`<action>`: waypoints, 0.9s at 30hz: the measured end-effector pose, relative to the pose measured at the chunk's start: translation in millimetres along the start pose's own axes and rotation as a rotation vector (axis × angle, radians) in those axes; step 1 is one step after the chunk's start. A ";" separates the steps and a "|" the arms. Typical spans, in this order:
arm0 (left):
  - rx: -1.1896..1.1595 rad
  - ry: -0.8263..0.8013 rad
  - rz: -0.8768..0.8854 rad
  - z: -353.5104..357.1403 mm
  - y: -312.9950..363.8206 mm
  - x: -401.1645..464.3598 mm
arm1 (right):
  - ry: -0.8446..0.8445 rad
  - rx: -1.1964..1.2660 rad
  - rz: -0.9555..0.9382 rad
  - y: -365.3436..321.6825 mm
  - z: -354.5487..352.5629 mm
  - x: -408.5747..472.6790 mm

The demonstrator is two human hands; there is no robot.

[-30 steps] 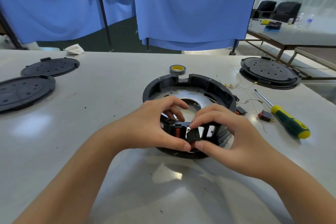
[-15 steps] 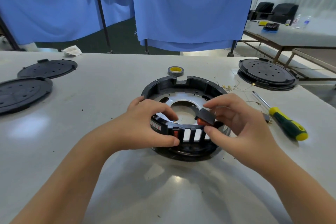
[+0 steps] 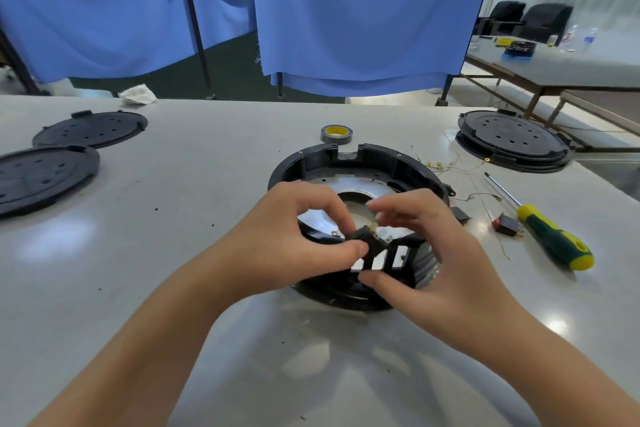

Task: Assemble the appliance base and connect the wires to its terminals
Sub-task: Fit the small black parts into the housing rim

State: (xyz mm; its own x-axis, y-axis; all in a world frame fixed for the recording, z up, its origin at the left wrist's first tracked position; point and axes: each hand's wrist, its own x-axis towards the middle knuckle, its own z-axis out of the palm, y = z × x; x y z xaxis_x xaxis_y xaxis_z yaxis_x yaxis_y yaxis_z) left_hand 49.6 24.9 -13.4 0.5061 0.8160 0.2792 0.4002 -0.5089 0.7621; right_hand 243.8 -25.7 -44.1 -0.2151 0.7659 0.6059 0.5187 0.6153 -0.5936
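Note:
The black round appliance base (image 3: 346,158), with a metal plate inside, lies on the table in front of me. My left hand (image 3: 294,236) pinches a small black switch (image 3: 367,241) between thumb and forefinger, just above the base's slotted front wall. My right hand (image 3: 429,253) holds that wall, with its thumb on the outside and its fingers curled over the inside. Its forefinger tip sits close to the switch's brass terminals. Thin wires (image 3: 443,166) with yellow ends lie on the table behind the base, to its right.
A red switch (image 3: 506,224), another black switch (image 3: 460,213) and a green-yellow screwdriver (image 3: 550,239) lie to the right. A tape roll (image 3: 336,133) stands behind the base. Two black covers (image 3: 86,128) lie far left, and another assembled base (image 3: 512,140) far right.
The switch has left the slotted wall, risen in my right hand and passed into my left hand's pinch. My right hand now holds the base wall.

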 end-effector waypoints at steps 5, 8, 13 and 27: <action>-0.019 0.095 0.002 2.5 0.0 -0.6 | 0.081 -0.131 -0.034 -0.6 0.5 0.9; -0.016 0.095 0.015 7.0 1.0 -0.4 | 0.109 -0.175 -0.064 -1.2 4.4 0.7; -0.066 0.031 -0.005 8.9 1.3 1.5 | 0.057 -0.100 -0.055 -1.7 3.9 1.8; -0.081 0.170 -0.037 6.0 -7.3 7.0 | -0.057 -0.031 -0.009 -1.8 -5.7 -1.3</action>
State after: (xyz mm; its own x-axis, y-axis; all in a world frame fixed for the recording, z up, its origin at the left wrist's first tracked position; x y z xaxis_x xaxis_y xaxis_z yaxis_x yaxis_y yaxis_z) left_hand 54.8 32.7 -20.6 0.3527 0.8719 0.3398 0.3500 -0.4597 0.8162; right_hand 247.9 -28.8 -40.8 -0.2658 0.7703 0.5796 0.5418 0.6167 -0.5711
